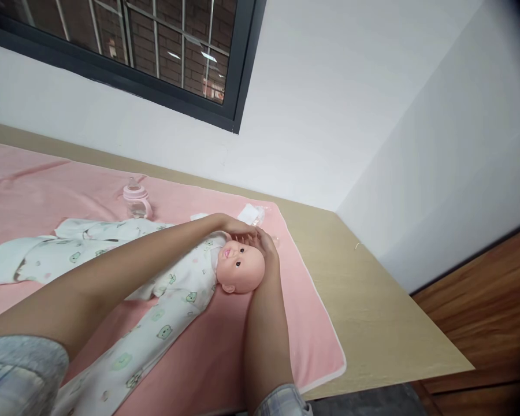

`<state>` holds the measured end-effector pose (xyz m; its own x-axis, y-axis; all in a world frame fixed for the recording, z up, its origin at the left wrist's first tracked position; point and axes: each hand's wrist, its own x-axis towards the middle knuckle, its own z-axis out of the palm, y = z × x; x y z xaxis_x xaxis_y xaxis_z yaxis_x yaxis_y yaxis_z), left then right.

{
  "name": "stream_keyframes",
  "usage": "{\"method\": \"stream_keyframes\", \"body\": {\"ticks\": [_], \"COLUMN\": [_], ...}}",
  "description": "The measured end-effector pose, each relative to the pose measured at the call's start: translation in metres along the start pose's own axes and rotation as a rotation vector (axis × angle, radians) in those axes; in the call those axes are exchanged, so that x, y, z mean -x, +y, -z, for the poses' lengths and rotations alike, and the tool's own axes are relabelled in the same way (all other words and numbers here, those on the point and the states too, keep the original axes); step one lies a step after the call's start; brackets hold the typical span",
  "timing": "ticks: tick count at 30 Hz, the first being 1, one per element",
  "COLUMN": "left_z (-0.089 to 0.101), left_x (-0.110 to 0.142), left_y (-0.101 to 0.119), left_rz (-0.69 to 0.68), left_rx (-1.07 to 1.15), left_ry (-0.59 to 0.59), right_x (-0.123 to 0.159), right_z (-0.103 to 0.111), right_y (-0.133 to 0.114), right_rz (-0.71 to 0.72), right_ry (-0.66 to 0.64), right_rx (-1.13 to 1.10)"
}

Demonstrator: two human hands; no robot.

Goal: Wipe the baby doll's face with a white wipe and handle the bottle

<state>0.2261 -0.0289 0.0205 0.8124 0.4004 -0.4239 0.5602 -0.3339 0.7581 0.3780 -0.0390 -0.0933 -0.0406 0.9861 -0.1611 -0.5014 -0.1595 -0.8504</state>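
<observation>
A baby doll [247, 268] in a white, animal-print outfit [177, 283] lies on its back on a pink blanket [312, 329], head toward the right. My left hand [238, 225] reaches across its chest to the far side of the head, fingers bent inward. Curved around the crown from the right, my right hand [266, 244] meets the left one with its fingertips. Both hands look closed beside the far cheek or ear. Whatever may be between the fingers is hidden by the hands and the doll's head.
A pink-capped baby bottle [136, 201] with a handle stands on the blanket behind the doll. Just beyond my hands lies a white packet with clear plastic [252, 214]. The wooden tabletop [372, 323] meets a white wall under a barred window [177, 52].
</observation>
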Motion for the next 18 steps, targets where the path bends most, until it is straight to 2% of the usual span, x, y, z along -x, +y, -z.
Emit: {"method": "stream_keyframes", "body": {"ticks": [2, 6, 9, 12, 18], "left_z": [0.01, 0.028, 0.037, 0.041, 0.039], "left_x": [0.003, 0.013, 0.023, 0.031, 0.037], "left_y": [-0.004, -0.014, -0.025, -0.036, -0.045], "left_rz": [-0.026, -0.073, -0.089, -0.088, -0.061], "left_rx": [0.01, 0.055, 0.099, 0.127, 0.142], "left_ry": [0.103, 0.355, 0.484, 0.544, 0.572], "right_x": [-0.002, -0.008, -0.01, -0.011, -0.01], "right_z": [0.001, 0.002, 0.0, -0.001, 0.0], "right_y": [0.002, 0.005, 0.009, 0.013, 0.016], "right_rz": [-0.027, 0.02, 0.016, -0.006, 0.005], "right_ry": [-0.053, 0.019, -0.007, -0.052, -0.121], "right_rx": [-0.052, -0.042, -0.049, -0.056, -0.121]}}
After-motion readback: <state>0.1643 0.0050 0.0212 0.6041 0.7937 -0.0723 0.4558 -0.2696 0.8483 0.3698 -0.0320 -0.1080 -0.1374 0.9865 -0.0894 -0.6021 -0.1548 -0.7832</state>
